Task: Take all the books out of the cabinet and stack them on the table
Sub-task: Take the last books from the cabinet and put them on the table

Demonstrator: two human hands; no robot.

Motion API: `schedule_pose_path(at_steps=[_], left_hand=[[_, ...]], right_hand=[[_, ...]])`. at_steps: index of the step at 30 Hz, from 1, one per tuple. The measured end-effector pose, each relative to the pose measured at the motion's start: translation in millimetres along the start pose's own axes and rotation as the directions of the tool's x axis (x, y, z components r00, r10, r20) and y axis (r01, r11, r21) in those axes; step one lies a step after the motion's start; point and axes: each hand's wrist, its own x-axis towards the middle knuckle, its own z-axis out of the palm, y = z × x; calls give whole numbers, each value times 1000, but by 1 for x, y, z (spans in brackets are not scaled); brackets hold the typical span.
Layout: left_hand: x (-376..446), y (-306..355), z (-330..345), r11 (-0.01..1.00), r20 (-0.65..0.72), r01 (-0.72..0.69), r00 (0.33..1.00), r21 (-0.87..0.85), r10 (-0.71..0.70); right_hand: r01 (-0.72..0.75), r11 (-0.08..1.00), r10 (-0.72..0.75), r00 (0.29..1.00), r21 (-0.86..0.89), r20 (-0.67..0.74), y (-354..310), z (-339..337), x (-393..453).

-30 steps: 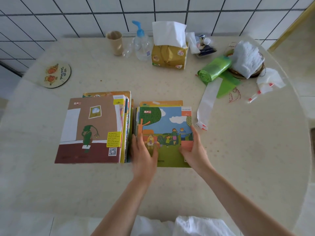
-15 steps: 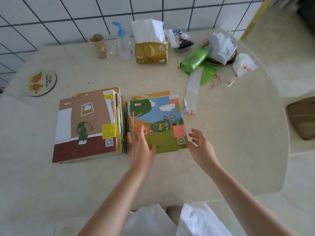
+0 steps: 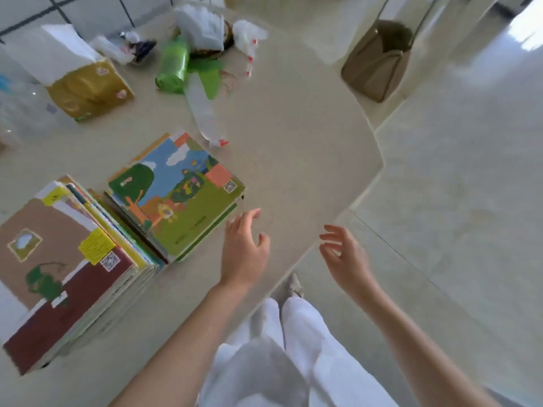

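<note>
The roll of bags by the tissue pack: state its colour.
Bright green; the roll of bags shows only in the head view, somewhat blurred.

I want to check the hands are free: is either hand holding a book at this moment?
No: the left hand and right hand hang open, apart from the two book stacks on the table.

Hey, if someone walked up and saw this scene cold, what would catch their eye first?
Probably the two stacks of picture books side by side on the table: the brown-covered stack at the left edge and the meadow-scene stack just right of it. Next, both hands, left hand over the table near the meadow stack, right hand past the table edge, open and holding nothing. Behind sit a green bag roll and a yellow tissue pack.
</note>
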Motion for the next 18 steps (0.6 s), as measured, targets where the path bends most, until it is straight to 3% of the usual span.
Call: schedule_pose_path(at_steps=[3,7,13,18], left_hand=[[-15,19,20,999,168,-41,985,-33,46],[-44,51,49,990,389,-136,911,-36,140],[-123,94,107,950,649,-289,700,-122,296],[-220,126,162,896,758,-395,516,-204,400]], right_hand=[[-117,993,119,988,25,-101,38,-21,-35],[-221,969,239,953,112,-187,82,-44,-82],[-330,898,419,842,290,-340,158,-77,-176],[-393,805,573,708,444,-413,234,-102,-280]])
